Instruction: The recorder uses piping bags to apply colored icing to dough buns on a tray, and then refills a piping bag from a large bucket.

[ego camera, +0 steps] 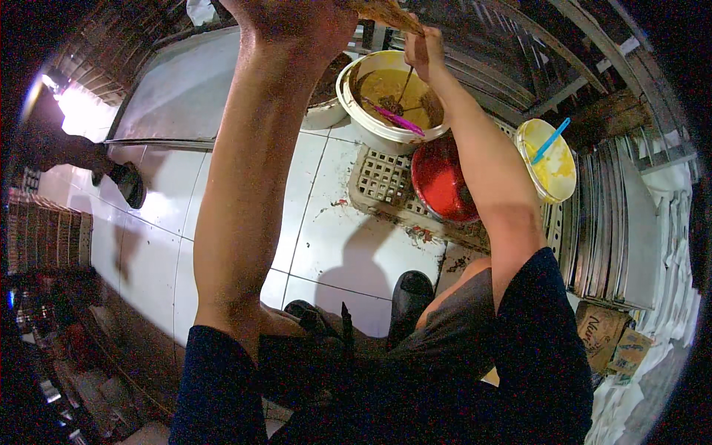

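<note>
My left hand point(300, 19) is raised at the top edge, dark and partly cut off, so its fingers are hidden. A brownish, tapered thing point(392, 15), too unclear to name, stretches from beside it to my right hand point(425, 53). My right fingers are closed around its narrow end, above a white plastic bucket point(347, 92). From below that hand a thin dark strand point(406, 86) reaches down to a dark clump in the yellow-brown contents point(381, 83); whether it is a stick or a drip, I cannot tell. A pink plastic utensil point(396, 119) lies across the bucket's near side.
Beside the bucket, a red bowl point(445, 181) rests on a perforated plastic crate point(384, 175). A tub point(563, 164) with yellow residue holds a blue-handled utensil point(550, 140). Metal trays point(606, 222) stand at right. Another person's foot point(129, 183) is on the white tiles point(317, 233) at left.
</note>
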Available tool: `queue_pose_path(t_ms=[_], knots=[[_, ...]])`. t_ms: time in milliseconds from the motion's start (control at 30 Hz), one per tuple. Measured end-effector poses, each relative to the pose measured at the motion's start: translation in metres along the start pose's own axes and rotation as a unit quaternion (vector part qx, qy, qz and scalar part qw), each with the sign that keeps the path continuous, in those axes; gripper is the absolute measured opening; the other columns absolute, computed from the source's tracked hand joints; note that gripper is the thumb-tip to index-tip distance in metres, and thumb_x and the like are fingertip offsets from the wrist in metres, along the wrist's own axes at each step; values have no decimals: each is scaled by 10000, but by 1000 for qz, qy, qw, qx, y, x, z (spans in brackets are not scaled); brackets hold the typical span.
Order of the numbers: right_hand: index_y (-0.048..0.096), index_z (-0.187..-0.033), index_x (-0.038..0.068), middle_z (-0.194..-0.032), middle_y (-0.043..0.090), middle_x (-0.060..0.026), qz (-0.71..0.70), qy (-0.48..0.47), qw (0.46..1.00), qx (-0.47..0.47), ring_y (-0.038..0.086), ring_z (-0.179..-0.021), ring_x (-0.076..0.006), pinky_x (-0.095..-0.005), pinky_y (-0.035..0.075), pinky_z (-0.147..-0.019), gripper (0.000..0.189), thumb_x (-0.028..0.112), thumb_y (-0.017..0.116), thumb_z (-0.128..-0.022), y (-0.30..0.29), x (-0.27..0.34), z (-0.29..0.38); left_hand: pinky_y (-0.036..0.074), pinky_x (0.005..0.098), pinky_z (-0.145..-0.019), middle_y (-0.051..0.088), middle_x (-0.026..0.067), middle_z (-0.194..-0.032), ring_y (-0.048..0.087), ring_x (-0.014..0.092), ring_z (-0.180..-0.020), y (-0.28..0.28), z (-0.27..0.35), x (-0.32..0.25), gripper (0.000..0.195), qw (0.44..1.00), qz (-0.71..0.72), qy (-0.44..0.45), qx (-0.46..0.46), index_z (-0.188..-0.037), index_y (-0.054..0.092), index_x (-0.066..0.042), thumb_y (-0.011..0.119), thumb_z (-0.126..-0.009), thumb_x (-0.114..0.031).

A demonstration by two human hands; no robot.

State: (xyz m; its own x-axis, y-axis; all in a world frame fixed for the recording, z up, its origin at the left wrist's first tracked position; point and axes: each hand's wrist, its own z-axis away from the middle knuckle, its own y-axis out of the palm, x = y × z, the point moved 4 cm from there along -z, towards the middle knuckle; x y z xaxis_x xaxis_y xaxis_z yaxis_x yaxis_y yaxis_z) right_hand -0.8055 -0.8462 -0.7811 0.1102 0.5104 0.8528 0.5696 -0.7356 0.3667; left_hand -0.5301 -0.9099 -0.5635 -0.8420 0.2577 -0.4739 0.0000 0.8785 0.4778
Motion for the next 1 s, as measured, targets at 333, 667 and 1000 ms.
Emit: queue_pose_path(t_ms=[333,667,1000], knots=[[524,-684,137,-420,376,-11,86,95,992,-22,336,-308,-164,-303,238,-332,305,343,409,-877,-2,1,18,231,259,-366,329,5,-475,267,125,-377,-23,-8,14,202,996,44,-77,-1,-614,425,-88,333,-781,-156],[524,-905,114,-689,519,-27,53,219,974,36,523,-591,-172,-295,421,-511,160,259,523,-836,2,-13,31,292,258,-353,423,48,-507,373,145,-397,-67,-18,34,144,987,-2,-95,-129,-598,441,-77,405,-717,-147],[509,-983,54,-907,544,-79,829,38,533,166,548,-888,-191,-372,444,-759,428,200,721,-641,3,34,43,393,250,-444,519,48,-612,481,145,-499,-94,-26,-36,114,964,-179,90,-176,-723,507,-84,468,-804,-154]])
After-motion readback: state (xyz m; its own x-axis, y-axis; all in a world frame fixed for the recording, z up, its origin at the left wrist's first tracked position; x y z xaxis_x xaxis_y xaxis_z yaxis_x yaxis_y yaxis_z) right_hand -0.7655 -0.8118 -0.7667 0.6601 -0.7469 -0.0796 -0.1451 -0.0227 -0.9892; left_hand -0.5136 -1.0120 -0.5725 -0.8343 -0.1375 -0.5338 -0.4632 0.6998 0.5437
